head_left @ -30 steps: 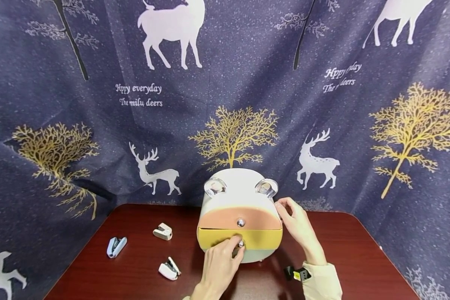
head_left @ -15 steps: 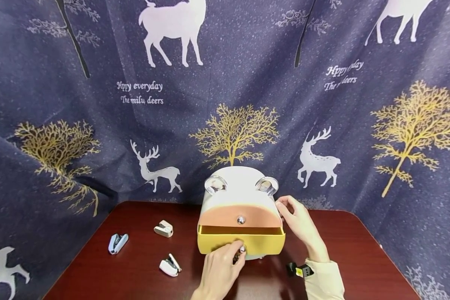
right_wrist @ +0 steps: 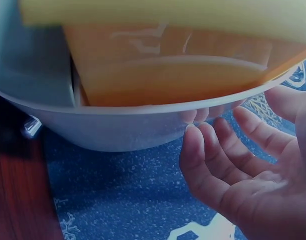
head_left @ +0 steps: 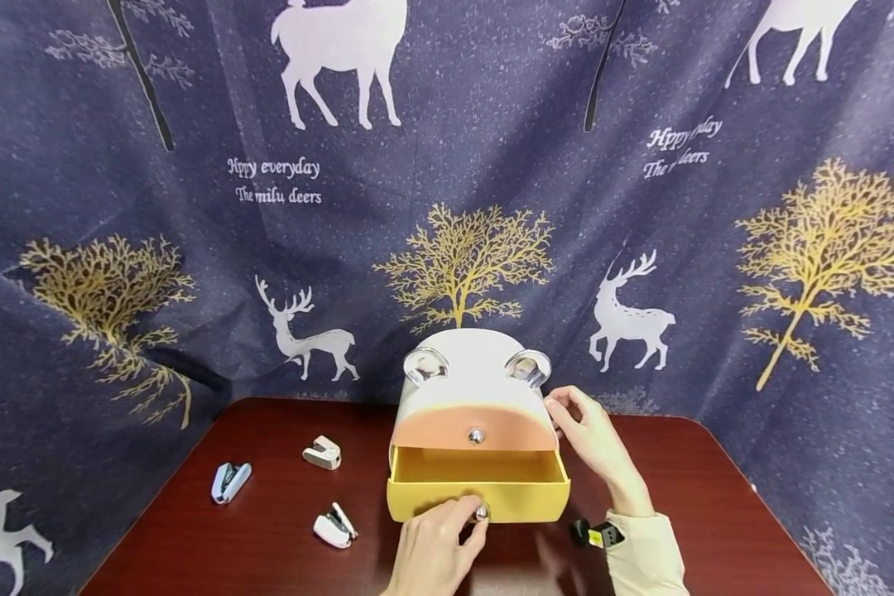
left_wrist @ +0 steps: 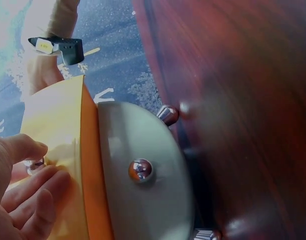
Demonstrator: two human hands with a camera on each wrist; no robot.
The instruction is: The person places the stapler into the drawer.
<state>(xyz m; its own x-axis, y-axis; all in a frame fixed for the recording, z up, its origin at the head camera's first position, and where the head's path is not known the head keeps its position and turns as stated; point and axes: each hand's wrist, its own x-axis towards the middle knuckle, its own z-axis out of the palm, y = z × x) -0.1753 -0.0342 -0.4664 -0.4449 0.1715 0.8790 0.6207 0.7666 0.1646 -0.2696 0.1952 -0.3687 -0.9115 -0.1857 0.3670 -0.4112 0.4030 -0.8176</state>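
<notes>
Head view: pinching the knob [head_left: 481, 513] of the jutting yellow drawer [head_left: 532, 503] with left hand [head_left: 435, 542]; resting loosely bent right hand [head_left: 590, 432] at side of box [head_left: 471, 377] on tabletop [head_left: 261, 550]. Could drop drawer if overpulled, or drag box if braced too lightly.

The yellow middle drawer [head_left: 525, 503] juts open from the upright, rounded white cabinet [head_left: 477, 381].

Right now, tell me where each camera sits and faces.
Head: worn on head, facing forward and down at the box; left hand and right hand show.
Left wrist: worn there, facing the yellow drawer; left hand, right sleeve show.
Right wrist: worn there, facing the box's side; right hand shows.
Both wrist views share the yellow drawer.
</notes>
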